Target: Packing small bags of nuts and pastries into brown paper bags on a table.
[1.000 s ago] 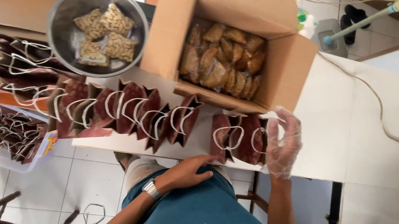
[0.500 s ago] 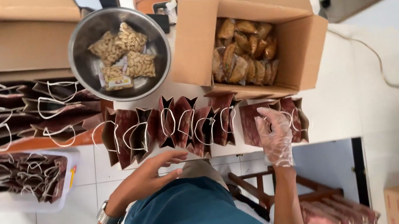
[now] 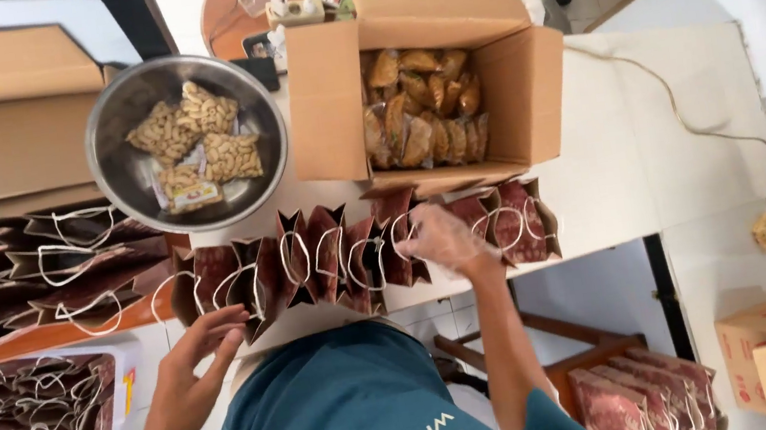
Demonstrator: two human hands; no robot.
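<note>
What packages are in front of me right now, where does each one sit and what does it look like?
Gift bags: dark red, white cord handles, rowed along table edge.
Open carton: brown, behind the row, holds golden snack packs.
Nut packets: clear, in the steel bowl, left.
Right hand: gloved, on a bag.

Gloved right hand [image 3: 440, 237] and bare left hand [image 3: 198, 343] at a row of maroon paper bags [image 3: 330, 261] on the white table [image 3: 613, 165].

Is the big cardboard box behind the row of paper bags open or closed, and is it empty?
Open and not empty: the cardboard box has its flaps folded out, and snack packets fill its inside.
</note>
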